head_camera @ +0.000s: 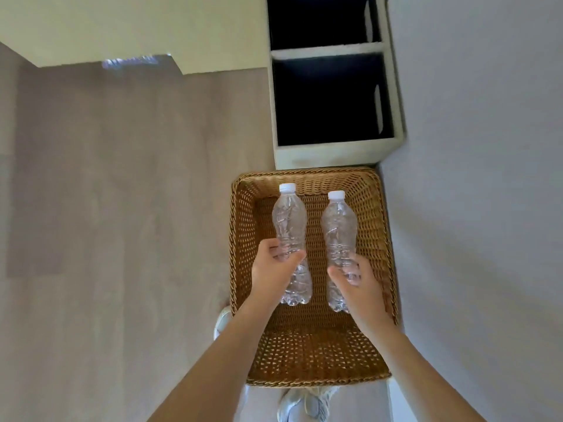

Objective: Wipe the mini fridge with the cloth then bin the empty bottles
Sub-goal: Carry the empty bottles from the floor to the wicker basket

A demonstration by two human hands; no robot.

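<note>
Hovering over a wicker basket (243, 239), left grip (277, 269) and right grip (356, 280) each clasp 1 empty bottle (289, 220) — dropped carelessly, either could bounce out.

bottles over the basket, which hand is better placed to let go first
Left hand, narrowly: the left bottle hangs nearer the basket's middle. The right hand grips the right bottle inside the rim too.

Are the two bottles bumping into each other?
Apart. The head view shows the left bottle and the right bottle side by side, with a strip of the basket showing between them all the way down.
</note>
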